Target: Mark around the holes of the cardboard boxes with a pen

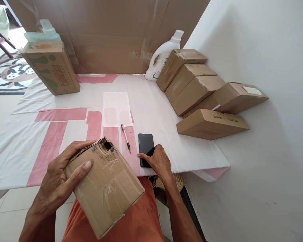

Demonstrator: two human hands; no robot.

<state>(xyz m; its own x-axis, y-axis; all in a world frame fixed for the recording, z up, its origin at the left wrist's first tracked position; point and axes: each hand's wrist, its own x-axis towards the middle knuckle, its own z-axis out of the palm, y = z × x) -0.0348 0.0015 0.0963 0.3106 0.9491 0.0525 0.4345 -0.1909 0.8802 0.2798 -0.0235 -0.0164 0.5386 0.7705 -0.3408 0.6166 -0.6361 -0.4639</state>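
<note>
My left hand [68, 168] grips a brown cardboard box [106, 195] by its left side, thumb on the face and fingers behind. The box is tilted above my lap at the table edge. One upper corner of it has a torn, blackened hole. My right hand [158, 159] is closed over the lower part of a black smartphone [146, 144] lying on the table, thumb across to its left edge and fingers at its right edge. Left of the phone lies a pen [126, 138], with a sheet of white paper [116, 109] just beyond it.
Several cardboard boxes [197, 94] stand in a row on the right, along the white wall [275, 161]. Behind them is a white jug [164, 53]. At the back left stands a green-printed box [53, 67] before a pale bottle [44, 33]. A large cardboard panel [108, 37] closes the back.
</note>
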